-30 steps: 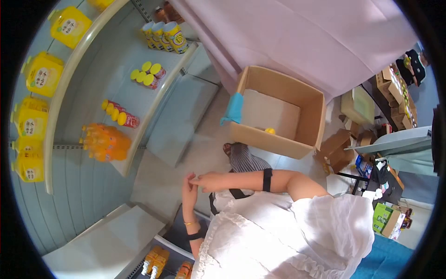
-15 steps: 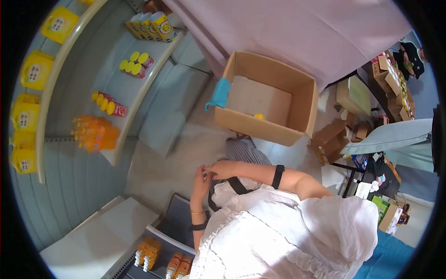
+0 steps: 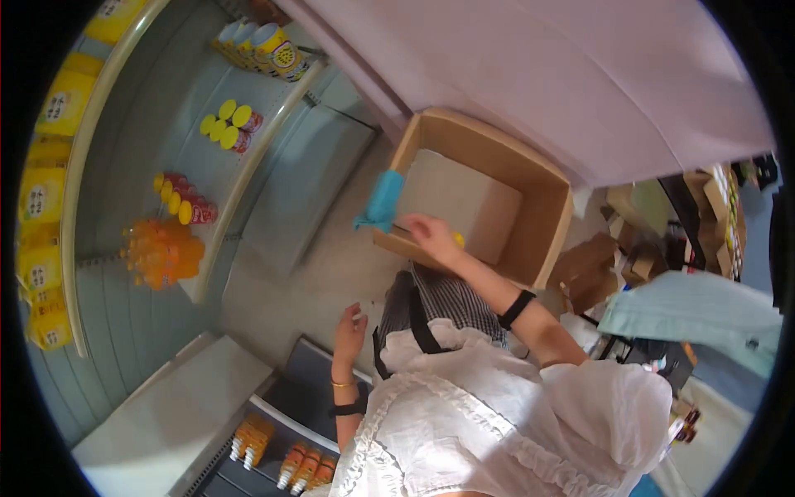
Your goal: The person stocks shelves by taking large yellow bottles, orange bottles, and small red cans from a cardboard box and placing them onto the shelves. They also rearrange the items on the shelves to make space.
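My right hand is over the near edge of a brown cardboard box, its fingers loosely bent and holding nothing I can see. Just left of those fingers, a teal cloth hangs over the box's left wall. Inside the box, beside my right wrist, is a small yellow object, too small to make out. My left hand is in the air in front of my body, left of my knees, fingers slightly apart and nothing in it.
At left, shelves hold yellow packs, red cans with yellow lids, orange drink bottles and yellow canisters. Below, a low shelf has orange pump-style bottles. A pink curtain hangs behind the box; opened cartons lie right.
My hands, together before, are now apart. The right one has moved up to the box beside the teal cloth; the left one stays low. The view has shifted slightly.
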